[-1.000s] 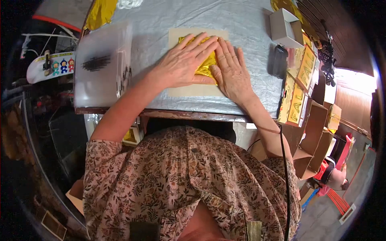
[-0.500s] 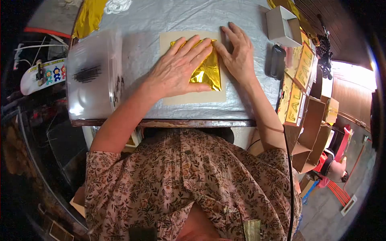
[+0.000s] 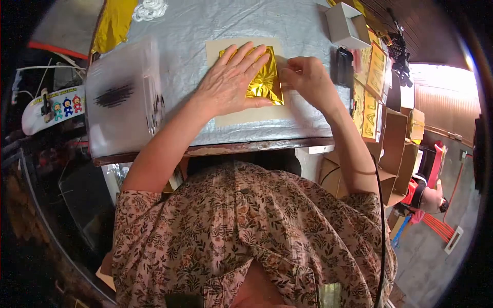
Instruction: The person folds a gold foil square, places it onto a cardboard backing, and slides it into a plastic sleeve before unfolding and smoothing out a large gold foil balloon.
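Observation:
A shiny gold foil piece [image 3: 267, 82] lies folded flat on a beige card sheet [image 3: 241, 117] on the table. My left hand [image 3: 231, 79] rests flat over the foil's left part, fingers stretched and a little apart, thumb reaching along its lower edge. Just beyond the foil's right edge is my right hand [image 3: 310, 82], its fingers curled in toward the thumb near the card. Whether anything is between those fingertips is hidden.
Left of the card lies a stack of clear plastic bags [image 3: 118, 97]. A white cord bundle [image 3: 150, 9] sits at the back left. On the right are an open grey box [image 3: 346, 25], a black case [image 3: 342, 66] and gold "FALL" cards [image 3: 370, 115]. A person [image 3: 429, 197] is at the far right.
My right hand has gone from lying flat with fingers extended to curled fingers beside the foil's right edge. My left hand stays flat on the foil. The whole view has shifted slightly.

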